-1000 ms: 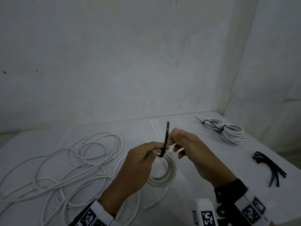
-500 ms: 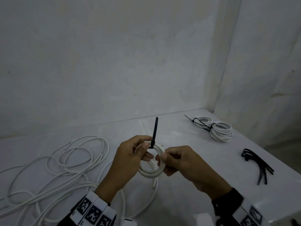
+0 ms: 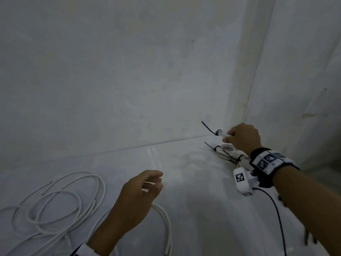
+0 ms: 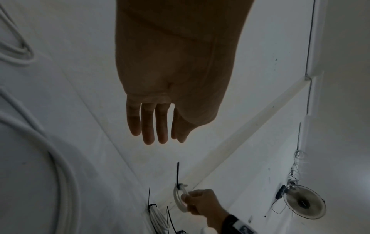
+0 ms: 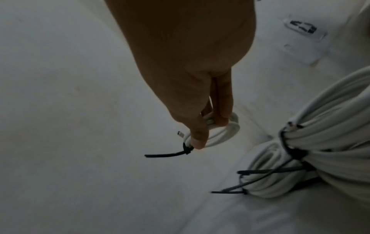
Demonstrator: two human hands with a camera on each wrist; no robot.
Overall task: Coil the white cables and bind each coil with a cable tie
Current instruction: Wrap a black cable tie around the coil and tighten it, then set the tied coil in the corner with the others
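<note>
My right hand (image 3: 239,138) grips a small white cable coil (image 5: 219,133) bound with a black cable tie (image 5: 170,153), holding it above the table's far right corner. The coil (image 4: 180,197) and its tie tail (image 3: 208,127) stick out to the left of the fist. Just below it lie bound white coils (image 3: 227,150) with black ties (image 5: 290,145). My left hand (image 3: 147,183) hovers empty over the table's middle, its fingers (image 4: 148,125) relaxed. Loose white cables (image 3: 60,200) sprawl at the left.
The white table (image 3: 184,182) meets the walls in a corner at the far right. A black wire (image 3: 276,213) runs from the white wrist camera (image 3: 242,182) toward me. A fan (image 4: 304,204) stands on the floor in the left wrist view.
My left hand has let go of the coil and drawn back. My right hand carried the tied coil right and away, above the bound coils in the corner. My head turned left.
</note>
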